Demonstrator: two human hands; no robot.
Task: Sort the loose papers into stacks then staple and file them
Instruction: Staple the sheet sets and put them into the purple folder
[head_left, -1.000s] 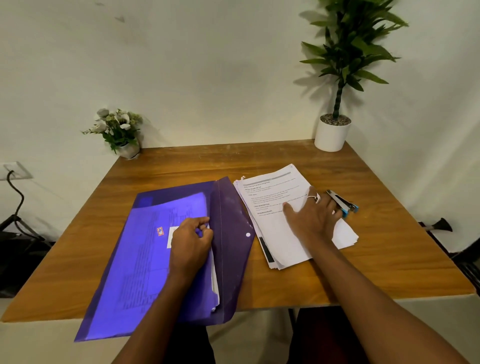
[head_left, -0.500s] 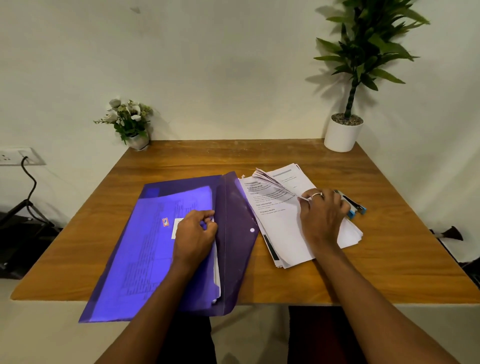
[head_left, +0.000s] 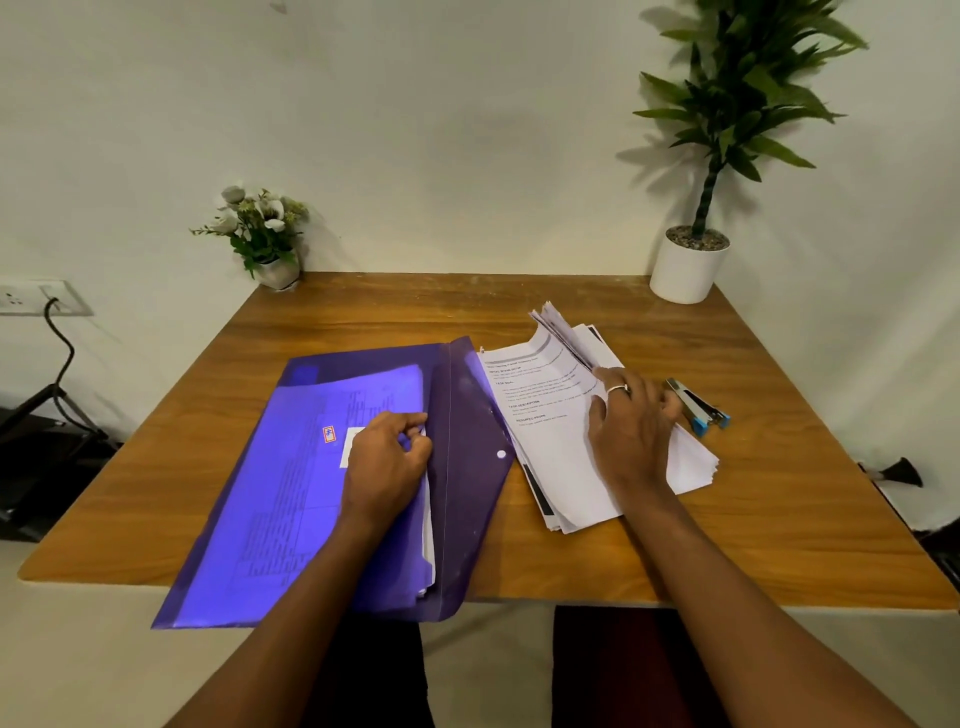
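White printed paper stack (head_left: 550, 447) lies under right hand (head_left: 631, 421), long axis pointing away, fingers curled lifting its far sheets; left hand (head_left: 387, 457) pinches pocket mouth of open translucent purple plastic folder (head_left: 291, 467) just left of the stack, so right is nearer.

Wooden tabletop (head_left: 779, 525) stands against a pale wall. Small white-flower arrangement (head_left: 262, 228) at far left corner; tall potted plant (head_left: 687, 273) at far right corner. Wall socket (head_left: 31, 297) at left, black cable (head_left: 66, 358) plugged in.
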